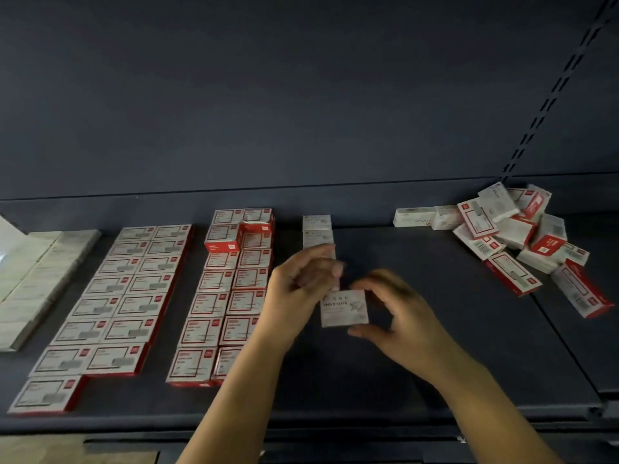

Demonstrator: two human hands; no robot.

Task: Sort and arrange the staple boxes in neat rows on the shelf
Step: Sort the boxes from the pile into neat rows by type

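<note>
Placing now: a white box marked "PAPER CLIPS" (344,308) goes down on the dark shelf (452,346), at the near end of a new white column (317,231).
Right hand (398,313): curled round the box, thumb at its near edge, fingers at far-right corner, so it grips the box to guide it square w/ the column.
Left hand (301,286): fingers bent, tips at the box's far-left corner; blurred, so I cannot tell if it pinches the box or only touches it. Prob. it steadies the far side.
White column: two boxes visible near the back, more likely hidden behind the left hand; it runs front-to-back like the other rows.
Sorted rows: two double columns of red-and-white staple boxes, left pair (110,306) and middle pair (227,293), flat, labels up, edges touching. One red box (222,236) in the middle pair sits higher, maybe stacked.
Far left: a block of pale boxes (37,279), also flat.
Unsorted pile (516,236): mixed white and red boxes, tilted, back right, well apart from the hands.
Progress: approx. more than half sorted, judging by pile vs. rows.
Why white apart: seems each type gets its own column, so this box does not join the red ones.
</note>
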